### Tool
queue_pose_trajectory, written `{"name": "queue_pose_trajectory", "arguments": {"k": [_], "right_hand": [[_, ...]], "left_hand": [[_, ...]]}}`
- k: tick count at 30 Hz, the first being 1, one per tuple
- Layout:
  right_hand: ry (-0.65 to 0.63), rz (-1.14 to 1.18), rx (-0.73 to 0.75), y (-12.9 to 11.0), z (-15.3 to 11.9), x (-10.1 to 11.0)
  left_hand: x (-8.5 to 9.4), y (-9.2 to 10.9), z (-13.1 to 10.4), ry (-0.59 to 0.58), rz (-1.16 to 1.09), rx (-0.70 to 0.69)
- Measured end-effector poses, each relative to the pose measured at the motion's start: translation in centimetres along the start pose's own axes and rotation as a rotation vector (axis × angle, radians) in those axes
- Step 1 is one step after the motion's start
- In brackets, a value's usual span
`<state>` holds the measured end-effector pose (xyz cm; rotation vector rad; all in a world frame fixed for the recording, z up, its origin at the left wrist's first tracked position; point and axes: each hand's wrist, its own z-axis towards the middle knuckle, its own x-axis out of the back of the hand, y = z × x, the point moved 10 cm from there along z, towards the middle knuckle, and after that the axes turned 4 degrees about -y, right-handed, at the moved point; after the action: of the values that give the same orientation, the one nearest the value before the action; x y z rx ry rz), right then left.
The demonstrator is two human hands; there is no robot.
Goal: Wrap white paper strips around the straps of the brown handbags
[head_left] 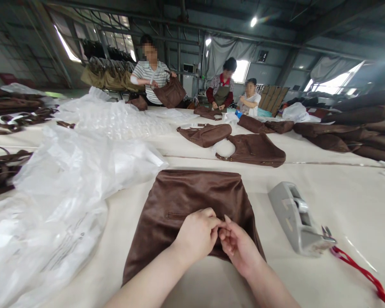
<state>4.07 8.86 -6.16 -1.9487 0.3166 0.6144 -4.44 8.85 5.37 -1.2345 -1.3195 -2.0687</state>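
A brown leather bag (199, 188) lies flat on the table in front of me, a zipped slit pocket (176, 216) across its face. My left hand (197, 233) is closed over the right end of that slit, its fingers curled and pinched. Against its fingertips, my right hand (239, 246) has its thumb and forefinger pinched together and the other fingers curled. Whatever sits between the fingertips is too small and covered to make out; a tiny brass-coloured spot shows beside them.
Clear plastic bags (67, 184) heap up on the left. To the right are a grey tape dispenser (290, 218) and small snips with a red cord (362, 267). More brown bags (253, 149) lie beyond and in a stack (356, 130) at right. Several co-workers (152, 81) stand across the table.
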Motion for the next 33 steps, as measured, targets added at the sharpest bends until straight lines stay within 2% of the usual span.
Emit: {"name": "queue_pose_trajectory", "arguments": {"k": [4, 6, 8, 10, 12, 14, 17, 20, 25, 28, 33], "right_hand": [[0.044, -0.136, 0.021, -0.1, 0.1, 0.4], [0.066, -0.353, 0.04, -0.5, 0.0, 0.7], [0.11, -0.725, 0.165, -2.1, -0.5, 0.7], [0.198, -1.103, 0.36, -4.1, -1.5, 0.1], [0.283, -1.341, 0.503, -5.0, -2.4, -0.8], [0.289, -1.459, 0.558, -4.9, -2.5, -1.7], [0.213, -1.53, 0.611, -4.3, -2.1, -3.2], [0.154, -1.551, 0.611, -4.1, -1.9, -3.5], [0.236, -1.609, 0.478, -4.7, -1.8, -1.2], [0.276, -1.608, 0.378, -5.0, -1.5, 0.2], [0.093, -1.263, 0.197, -3.7, -0.1, 1.7]], "left_hand": [[0.9, -0.9, 0.1, 0.093, -0.114, 0.046], [1.3, -1.7, 0.1, 0.151, -0.138, 0.082], [1.3, -2.3, 0.4, 0.177, -0.118, 0.093], [0.8, -2.5, 0.7, 0.165, -0.077, 0.077], [0.3, -2.7, 1.0, 0.144, -0.041, 0.07], [0.0, -3.0, 1.3, 0.129, -0.019, 0.078], [-0.4, -3.3, 1.5, 0.105, -0.007, 0.09], [-0.6, -3.6, 1.6, 0.098, -0.001, 0.083], [-1.2, -3.9, 2.0, 0.088, 0.105, 0.042], [-1.7, -2.9, 2.7, 0.05, 0.268, -0.005], [-3.6, -0.1, 5.1, -0.116, 0.529, -0.141]]}}
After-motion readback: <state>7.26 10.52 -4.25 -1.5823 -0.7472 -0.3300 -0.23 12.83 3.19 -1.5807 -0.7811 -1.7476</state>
